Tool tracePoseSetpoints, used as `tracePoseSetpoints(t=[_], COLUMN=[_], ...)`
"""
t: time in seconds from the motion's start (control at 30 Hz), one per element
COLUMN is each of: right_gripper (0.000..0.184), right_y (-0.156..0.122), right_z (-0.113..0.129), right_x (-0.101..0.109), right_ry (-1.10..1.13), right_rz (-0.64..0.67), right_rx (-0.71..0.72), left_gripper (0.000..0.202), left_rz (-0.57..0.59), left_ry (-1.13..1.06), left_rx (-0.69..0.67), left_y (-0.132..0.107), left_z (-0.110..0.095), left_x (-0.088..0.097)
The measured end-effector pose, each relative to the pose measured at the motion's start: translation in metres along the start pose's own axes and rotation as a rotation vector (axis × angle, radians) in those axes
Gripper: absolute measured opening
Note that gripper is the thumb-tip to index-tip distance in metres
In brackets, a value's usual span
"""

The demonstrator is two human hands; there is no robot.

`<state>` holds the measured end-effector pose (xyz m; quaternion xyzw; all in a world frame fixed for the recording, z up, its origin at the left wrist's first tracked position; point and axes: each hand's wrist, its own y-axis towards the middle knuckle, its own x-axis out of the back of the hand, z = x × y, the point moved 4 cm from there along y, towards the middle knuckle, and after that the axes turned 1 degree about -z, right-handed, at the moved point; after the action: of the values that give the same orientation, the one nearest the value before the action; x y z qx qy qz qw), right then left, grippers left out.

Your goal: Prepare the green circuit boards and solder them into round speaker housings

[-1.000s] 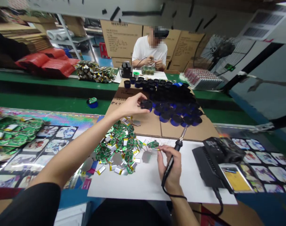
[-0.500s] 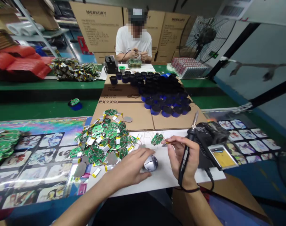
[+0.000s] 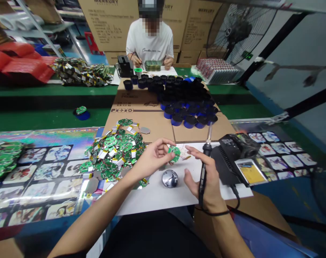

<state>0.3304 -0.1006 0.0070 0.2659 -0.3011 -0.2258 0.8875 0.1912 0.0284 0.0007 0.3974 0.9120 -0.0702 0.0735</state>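
Note:
Between the thumb and fingers of my left hand (image 3: 159,154), a round green circuit board (image 3: 175,153) is pinched, with thin wires trailing off its right side. My right hand (image 3: 207,175) keeps a black soldering iron (image 3: 203,175) against the palm, its metal tip pointing up and away; the thumb and forefinger are spread with nothing between them. Below the board, on the white sheet (image 3: 152,200), sits a shiny round metallic object (image 3: 169,178). Left of my left hand lies a heap of green circuit boards with small silver battery packs (image 3: 117,152).
Many blue-and-black round housings (image 3: 190,120) cover the far cardboard (image 3: 141,125). A black soldering station (image 3: 227,161) and a tray with a yellow sponge (image 3: 250,172) stand at right. Across the bench a person (image 3: 150,43) works beside stacked boards (image 3: 153,65).
My left hand has moved up from the metallic object and taken hold of the circuit board. My right fingers have let go of its wires and spread. The person opposite has moved their hands apart.

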Motion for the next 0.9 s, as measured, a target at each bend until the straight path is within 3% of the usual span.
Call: tracePoseSetpoints(t=[0.1, 0.3, 0.37, 0.43, 0.53, 0.6, 0.7, 0.77, 0.83, 0.9], right_gripper=[0.072, 0.061, 0.061, 0.061, 0.060, 0.059, 0.060, 0.061, 0.062, 0.062], right_y=[-0.001, -0.003, -0.006, -0.011, -0.021, -0.029, -0.042, -0.050, -0.057, -0.061], right_z=[0.001, -0.003, -0.007, -0.013, -0.020, -0.023, -0.027, -0.028, -0.030, -0.031], right_x=[-0.010, -0.018, -0.011, -0.002, 0.007, 0.009, 0.010, 0.011, 0.012, 0.011], right_ry=[0.012, 0.102, 0.126, 0.151, 0.208, 0.236, 0.234, 0.207, 0.166, 0.126], right_rz=[0.049, -0.005, -0.037, -0.070, -0.096, -0.107, -0.111, -0.108, -0.105, -0.086], right_rx=[0.054, 0.037, -0.002, -0.043, -0.094, -0.127, -0.167, -0.185, -0.208, -0.226], left_gripper=[0.034, 0.033, 0.030, 0.038, 0.064, 0.067, 0.050, 0.060, 0.061, 0.040], left_rz=[0.011, 0.032, 0.134, 0.318, 0.608, 0.679, 0.552, 0.420, 0.373, 0.382], left_ry=[0.051, 0.167, 0.305, 0.515, 0.774, 0.874, 1.107, 1.215, 1.194, 1.114], left_rx=[-0.038, -0.041, -0.055, -0.131, -0.284, -0.342, -0.376, -0.367, -0.339, -0.329], left_y=[-0.005, -0.013, -0.019, -0.027, -0.036, -0.036, -0.030, -0.027, -0.029, -0.030], left_z=[0.000, 0.002, 0.003, 0.005, 0.014, 0.022, 0.030, 0.030, 0.028, 0.026], left_x=[-0.002, 0.012, 0.019, 0.018, 0.007, 0.000, -0.004, 0.000, 0.006, 0.011])
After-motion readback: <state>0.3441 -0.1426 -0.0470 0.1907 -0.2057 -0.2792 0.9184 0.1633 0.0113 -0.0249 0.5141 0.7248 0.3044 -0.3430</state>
